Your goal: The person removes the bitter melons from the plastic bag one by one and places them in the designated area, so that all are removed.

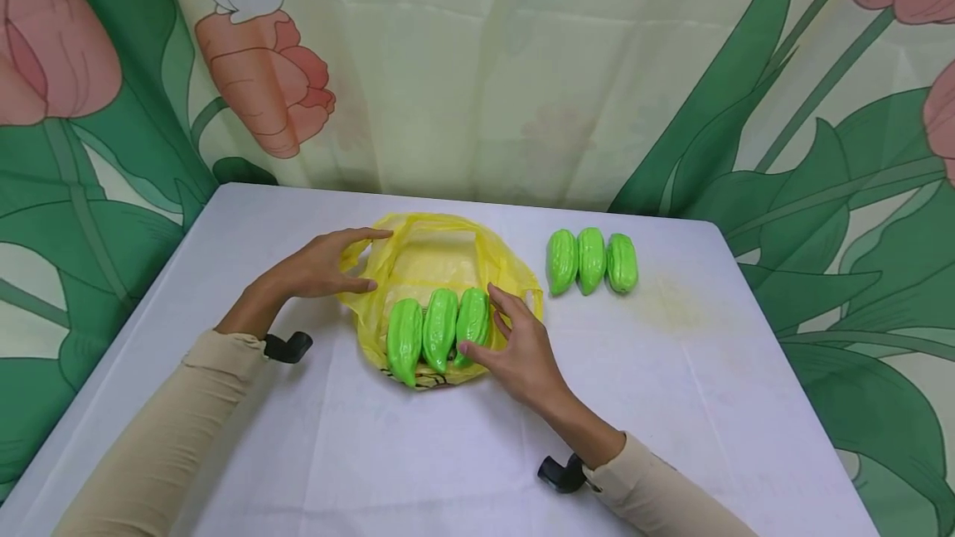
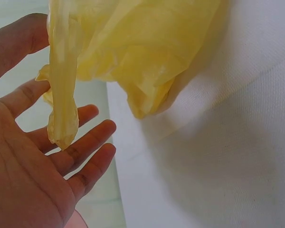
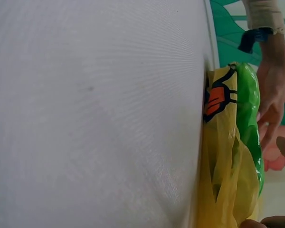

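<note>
In the head view, the yellow plastic bag (image 1: 440,255) lies spread at the middle of the frame on the white counter (image 1: 418,471), three glossy green gourds (image 1: 440,330) side by side on its lower part; three loose gourds (image 1: 592,262) sit right of it. The left hand (image 1: 321,265) is at the bag's left edge, fingers apart; the right hand (image 1: 522,350) reaches around the rightmost gourd on the bag, thumb and fingers apart, contact unclear. The gourds look light, firm and slick, best taken around the middle. In the left wrist view, a limp handle loop (image 2: 64,85) hangs at upper left across the spread fingers; thin film, likely easily torn, so better gathered at both handles. In the right wrist view, thumb and fingers stand apart at lower right, beside the bag.
</note>
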{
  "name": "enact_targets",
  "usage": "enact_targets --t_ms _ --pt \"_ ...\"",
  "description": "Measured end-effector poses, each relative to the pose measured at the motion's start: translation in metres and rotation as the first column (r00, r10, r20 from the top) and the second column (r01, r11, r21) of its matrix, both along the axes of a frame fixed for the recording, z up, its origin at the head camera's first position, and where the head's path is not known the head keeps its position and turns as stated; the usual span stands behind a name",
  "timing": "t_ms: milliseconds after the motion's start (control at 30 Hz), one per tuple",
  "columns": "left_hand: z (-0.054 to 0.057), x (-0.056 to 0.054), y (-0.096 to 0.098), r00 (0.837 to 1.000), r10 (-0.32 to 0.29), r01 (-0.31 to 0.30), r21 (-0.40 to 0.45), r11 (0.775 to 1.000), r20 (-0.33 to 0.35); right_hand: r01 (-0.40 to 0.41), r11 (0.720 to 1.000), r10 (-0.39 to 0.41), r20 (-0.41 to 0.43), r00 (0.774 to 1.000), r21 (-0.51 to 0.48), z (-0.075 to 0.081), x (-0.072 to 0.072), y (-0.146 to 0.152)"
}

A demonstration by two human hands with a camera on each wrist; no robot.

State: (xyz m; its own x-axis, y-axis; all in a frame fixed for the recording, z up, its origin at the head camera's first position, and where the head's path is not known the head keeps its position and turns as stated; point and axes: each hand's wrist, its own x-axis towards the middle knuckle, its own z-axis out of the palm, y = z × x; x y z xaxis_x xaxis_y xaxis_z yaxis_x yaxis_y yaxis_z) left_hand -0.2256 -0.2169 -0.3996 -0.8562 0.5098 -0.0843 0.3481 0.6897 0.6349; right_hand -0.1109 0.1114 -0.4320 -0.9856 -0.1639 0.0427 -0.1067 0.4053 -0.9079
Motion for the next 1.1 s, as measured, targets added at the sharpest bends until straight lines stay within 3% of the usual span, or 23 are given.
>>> enact_targets --t_ms 367,1100 --pt "0.000 0.000 0.000 1.000 0.001 -0.001 -0.004 1.000 0.009 0.013 0.991 -0.011 -0.014 1.000 0.136 -0.005 -0.005 -0.006" --pt "0.000 0.000 0.000 1.000 0.002 -0.002 -0.007 1.000 0.011 0.016 0.960 -0.005 -0.043 0.999 0.279 -0.008 -0.016 -0.011"
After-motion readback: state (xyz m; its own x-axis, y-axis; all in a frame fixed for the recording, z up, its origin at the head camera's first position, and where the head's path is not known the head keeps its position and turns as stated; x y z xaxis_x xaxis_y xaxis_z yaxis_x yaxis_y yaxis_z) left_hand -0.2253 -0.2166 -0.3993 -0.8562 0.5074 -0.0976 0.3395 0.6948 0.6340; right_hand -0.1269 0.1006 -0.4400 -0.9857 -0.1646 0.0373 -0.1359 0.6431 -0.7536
